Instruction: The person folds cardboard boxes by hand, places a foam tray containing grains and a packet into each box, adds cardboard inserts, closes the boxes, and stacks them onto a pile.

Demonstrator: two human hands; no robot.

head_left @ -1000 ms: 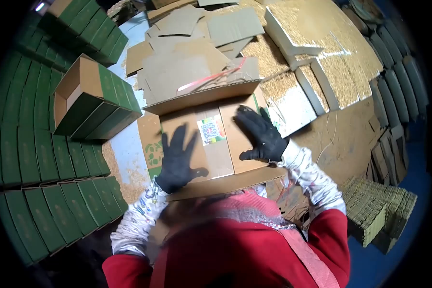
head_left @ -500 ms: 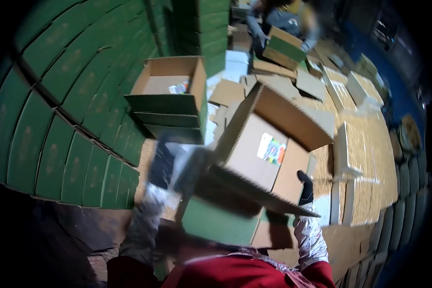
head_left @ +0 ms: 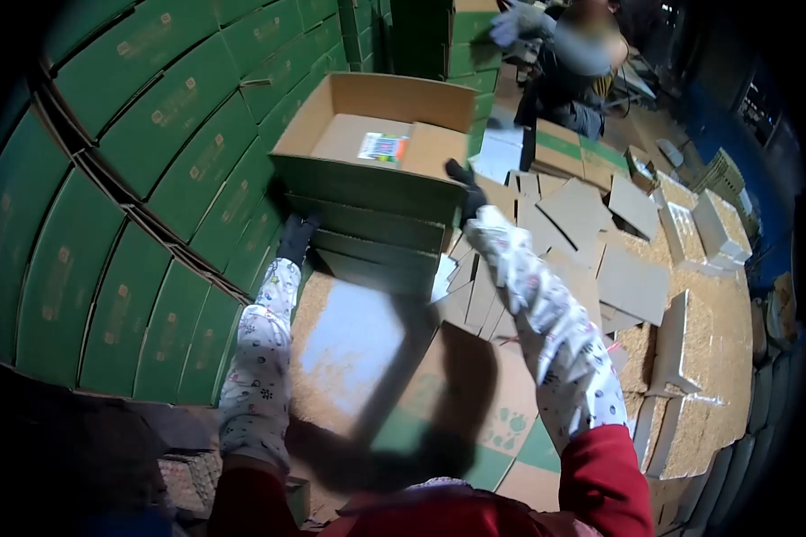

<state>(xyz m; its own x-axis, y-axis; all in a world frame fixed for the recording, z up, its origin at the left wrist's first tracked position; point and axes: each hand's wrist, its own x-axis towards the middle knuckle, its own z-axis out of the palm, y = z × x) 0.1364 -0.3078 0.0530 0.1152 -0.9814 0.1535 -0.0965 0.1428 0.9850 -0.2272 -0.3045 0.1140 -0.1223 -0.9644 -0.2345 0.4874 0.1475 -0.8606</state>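
An open-topped cardboard box (head_left: pixel 367 174), green outside and brown inside, sits on a stack of similar green boxes (head_left: pixel 376 255). A colorful printed card (head_left: pixel 383 147) lies on its bottom. My right hand (head_left: pixel 468 190), in a dark glove, is at the box's right front corner with its fingers stretched out along the side. Lower down, my left hand (head_left: pixel 298 237), also dark-gloved, is by the left front edge of the stack, fingers apart. I cannot tell how firmly either hand touches the cardboard.
A tall wall of green boxes (head_left: pixel 161 116) rises on the left. Loose cardboard pieces (head_left: pixel 573 215) lie right of the stack. Flattened printed cardboard (head_left: pixel 475 403) is nearest me. White blocks with a tan, grainy surface (head_left: pixel 690 345) stand at right. Another person (head_left: pixel 582 63) is at the back.
The box that was in front of me has moved left and forward onto the stack. Both hands have reached forward. The person at the back no longer holds a box.
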